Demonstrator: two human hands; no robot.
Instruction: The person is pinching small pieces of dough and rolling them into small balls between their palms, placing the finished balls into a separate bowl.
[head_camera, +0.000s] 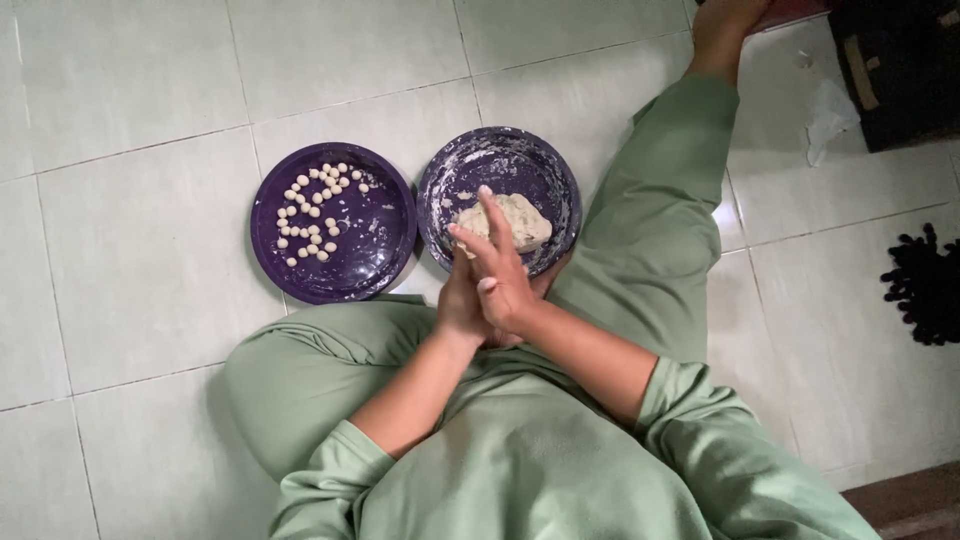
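Note:
I sit on a pale tiled floor in green clothes, with two purple plates in front of me. The left plate (372, 255) holds several small round dough balls (315, 215). The floury right plate (500, 145) holds a pale dough lump (527, 222). My left hand (455, 300) and my right hand (503, 272) are pressed palm to palm over the near rim of the right plate. The right hand's fingers point up across the dough lump. Anything between the palms is hidden.
My green-clad leg (660, 190) stretches up the right side, its foot (725, 25) at the top edge. A crumpled white paper (828, 120), a black box-like object (900, 70) and a dark fuzzy bundle (925, 285) lie at right. A wooden edge (910, 505) shows bottom right.

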